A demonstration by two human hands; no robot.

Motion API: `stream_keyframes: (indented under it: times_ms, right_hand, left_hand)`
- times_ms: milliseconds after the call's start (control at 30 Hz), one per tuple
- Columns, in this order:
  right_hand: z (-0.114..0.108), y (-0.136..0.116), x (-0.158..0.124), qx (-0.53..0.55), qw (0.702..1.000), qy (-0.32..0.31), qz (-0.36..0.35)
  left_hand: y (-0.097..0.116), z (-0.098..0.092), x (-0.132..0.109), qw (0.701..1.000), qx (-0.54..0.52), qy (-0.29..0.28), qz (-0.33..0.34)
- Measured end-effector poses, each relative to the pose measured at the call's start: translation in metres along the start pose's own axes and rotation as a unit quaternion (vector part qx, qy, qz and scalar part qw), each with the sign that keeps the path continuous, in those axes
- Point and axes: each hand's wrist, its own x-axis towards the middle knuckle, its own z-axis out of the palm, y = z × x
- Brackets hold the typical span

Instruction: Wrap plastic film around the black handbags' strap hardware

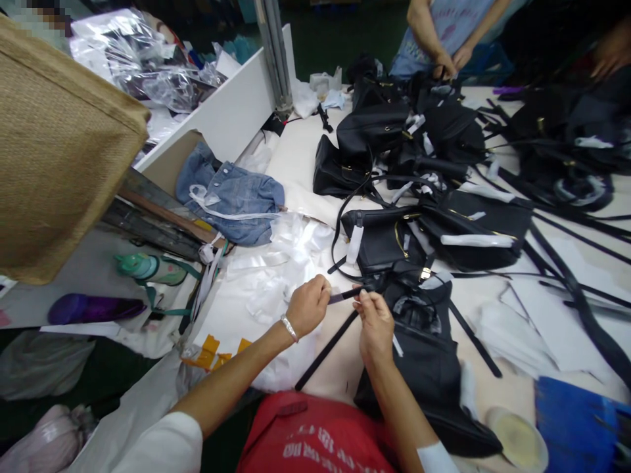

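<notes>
My left hand (309,305), with a silver bracelet at the wrist, is closed round one end of a narrow black strap (345,295). The other end of that stretch is pinched in my right hand (374,322), a short distance to the right. Just right of my right hand lies a black handbag (428,374), partly hidden by my forearm. Another black strap (328,351) runs slantwise on the table below my hands. Crumpled white wrapping (276,276) lies left of them, and a black bag with a gold zip (379,240) stands beyond.
Several black bags (369,131) crowd the table's far side, where another person's hands (451,64) work. A denim garment (231,197) lies at the left. White sheets (537,322), a blue bin (576,420) and a round tub (517,437) are at the right.
</notes>
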Motion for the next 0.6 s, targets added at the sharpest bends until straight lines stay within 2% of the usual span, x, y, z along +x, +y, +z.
stream_keyframes:
  times_ms: [133,367,500,600]
  right_hand:
    - [0.007,-0.002,-0.006,-0.057,0.998,-0.011,-0.038]
    - [0.009,-0.002,-0.005,0.003,0.998,-0.058,0.012]
    - [0.01,0.001,-0.003,0.041,0.993,-0.093,0.062]
    - [0.013,0.01,-0.003,0.047,0.991,-0.117,0.055]
  left_hand:
    - [0.0,-0.002,0.002,1.0,-0.003,0.012,-0.006]
    - [0.015,-0.008,0.013,0.997,0.034,-0.021,0.073]
    - [0.008,0.0,0.019,0.996,0.044,-0.024,0.07]
    - [-0.003,0.008,0.02,0.997,0.019,-0.012,0.072]
